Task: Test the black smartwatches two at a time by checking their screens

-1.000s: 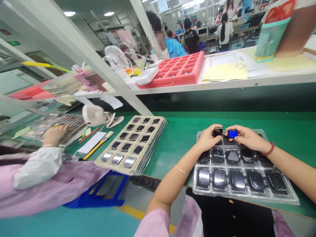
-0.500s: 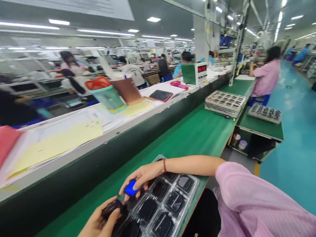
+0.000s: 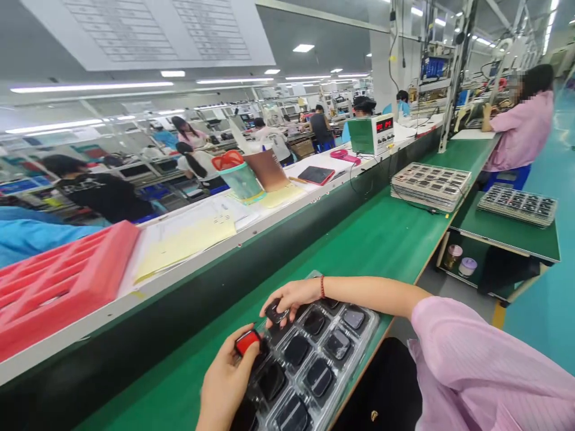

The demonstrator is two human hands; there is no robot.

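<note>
My left hand (image 3: 227, 377) is closed around a small square device with a red-lit screen (image 3: 248, 342), thumb on its front edge. Just beyond it, my right hand (image 3: 294, 296) grips a second small square device with a dark screen (image 3: 275, 312), above the far-left part of a clear plastic tray (image 3: 374, 323). Rounded-square compartments fill the tray, and several hold similar black devices, such as a black device (image 3: 318, 377) nearer the front. Both hands and the held devices cover part of the tray's left side.
Under the tray runs a green bench (image 3: 359, 251). Stacked trays (image 3: 429, 185) stand farther along it, and another stack (image 3: 516, 206) sits on a side cart. The raised ledge carries a red foam tray (image 3: 67, 287), papers, a teal bucket (image 3: 245, 179) and a power supply (image 3: 371, 134). Co-workers sit beyond.
The blue-lit screen in my right hand is now dark, while the device in my left hand now shows red. The camera view has swung left, bringing the red foam tray into fuller view.
</note>
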